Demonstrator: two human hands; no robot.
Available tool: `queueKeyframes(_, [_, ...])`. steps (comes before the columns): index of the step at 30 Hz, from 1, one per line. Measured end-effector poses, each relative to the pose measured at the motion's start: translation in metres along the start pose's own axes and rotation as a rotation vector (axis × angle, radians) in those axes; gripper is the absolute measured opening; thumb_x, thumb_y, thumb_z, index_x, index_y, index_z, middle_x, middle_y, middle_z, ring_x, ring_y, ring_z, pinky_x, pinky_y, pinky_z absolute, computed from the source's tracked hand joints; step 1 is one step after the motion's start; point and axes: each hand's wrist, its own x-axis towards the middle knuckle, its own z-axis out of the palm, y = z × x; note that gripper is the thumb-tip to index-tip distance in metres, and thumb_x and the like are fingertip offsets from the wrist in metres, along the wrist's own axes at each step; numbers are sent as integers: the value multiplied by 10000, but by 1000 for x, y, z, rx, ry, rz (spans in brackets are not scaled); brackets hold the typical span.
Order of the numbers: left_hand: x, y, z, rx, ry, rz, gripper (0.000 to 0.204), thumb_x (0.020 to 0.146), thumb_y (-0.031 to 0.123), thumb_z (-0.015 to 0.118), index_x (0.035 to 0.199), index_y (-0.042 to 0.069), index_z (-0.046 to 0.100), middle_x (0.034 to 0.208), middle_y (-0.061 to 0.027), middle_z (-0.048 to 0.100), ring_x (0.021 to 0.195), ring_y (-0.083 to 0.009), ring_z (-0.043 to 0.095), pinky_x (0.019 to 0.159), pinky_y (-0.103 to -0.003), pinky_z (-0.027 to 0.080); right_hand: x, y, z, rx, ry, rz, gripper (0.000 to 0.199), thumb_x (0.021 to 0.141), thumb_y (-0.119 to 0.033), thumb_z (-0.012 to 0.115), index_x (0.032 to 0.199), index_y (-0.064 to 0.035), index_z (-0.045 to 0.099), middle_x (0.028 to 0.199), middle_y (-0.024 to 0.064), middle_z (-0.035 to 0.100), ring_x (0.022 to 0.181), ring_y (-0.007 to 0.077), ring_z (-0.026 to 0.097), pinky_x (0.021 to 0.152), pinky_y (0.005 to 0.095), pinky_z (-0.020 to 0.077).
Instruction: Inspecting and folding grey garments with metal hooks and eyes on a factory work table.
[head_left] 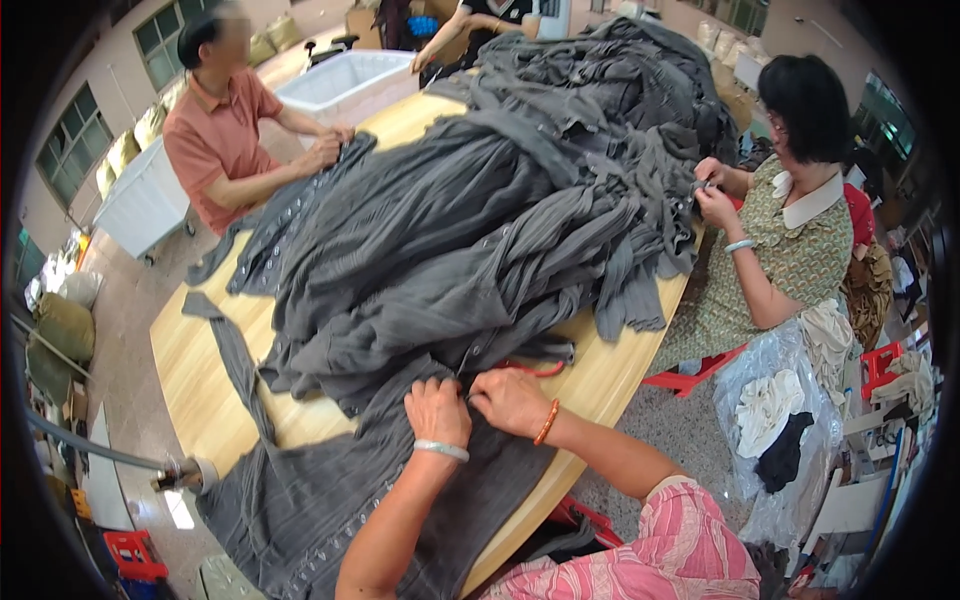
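A dark grey knit garment (300,500) lies spread over the near end of the table, with a row of small buttons or snaps running along it. At its upper edge my left hand (438,412) is closed, fingertips pinching the cloth. Close beside it, my right hand (512,402) is closed too, thumb and finger pinched at the same edge. Whatever small part sits between the fingertips is hidden. Just beyond my right hand lies a thin curved red item (538,369), partly covered by cloth. Behind both hands rises a big heap of similar grey garments (400,260).
The pale wooden table (190,375) carries the heap. One person (220,130) handles grey cloth at the far left, another (770,220) at the right; a third sits at the far end. White bins (345,85) stand beyond. A clear plastic bag (750,420) with cloth lies right.
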Motion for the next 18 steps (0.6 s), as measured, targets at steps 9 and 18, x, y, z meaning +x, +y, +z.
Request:
queueKeyframes(9, [3,-6,-2,-34,-52,21,174,757,137,637,912,129,715,906,-111,630,914,-313,542,761,-421,390,7,-3,7,-138,-67,31,174,799,-216,620,852,-67,694,853,154,683,850,332,661,758,449,526])
queueKeyframes(18, [8,-9,-3,10,-145,54,129,740,94,618,861,62,651,942,-141,609,949,-341,518,786,-432,390,-8,1,11,-10,95,-90,134,828,-204,641,854,-73,630,854,130,636,800,354,635,687,459,497])
